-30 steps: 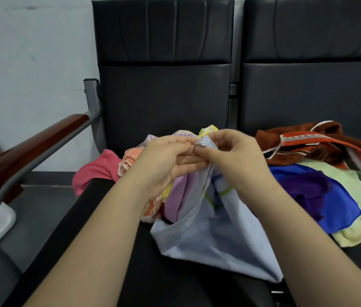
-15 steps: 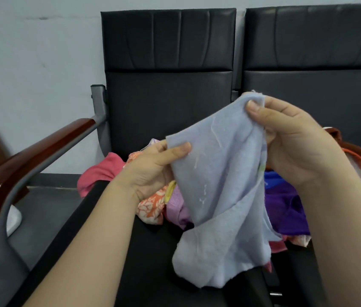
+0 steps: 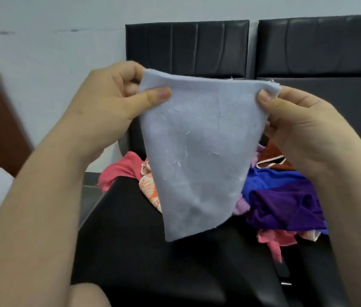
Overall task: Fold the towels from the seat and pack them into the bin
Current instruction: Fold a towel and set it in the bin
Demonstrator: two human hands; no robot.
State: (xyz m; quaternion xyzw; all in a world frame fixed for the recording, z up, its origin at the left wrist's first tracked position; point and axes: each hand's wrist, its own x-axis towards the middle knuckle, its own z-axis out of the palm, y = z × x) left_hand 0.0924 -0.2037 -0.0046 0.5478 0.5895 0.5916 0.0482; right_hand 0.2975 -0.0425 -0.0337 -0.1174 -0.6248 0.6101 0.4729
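— How far along are we?

— Early, I'd say. The black padded seat (image 3: 153, 251) carries a loose heap of coloured towels (image 3: 286, 202) — purple, blue, pink, orange — none of them folded, and I see no bin in view.

— And the one in hand?

— I have the pale blue square towel (image 3: 197, 151) raised above the seat, hanging flat. My left hand (image 3: 113, 100) pinches its top left corner, my right hand (image 3: 299, 127) its top right — thumbs in front. First fold not yet made.
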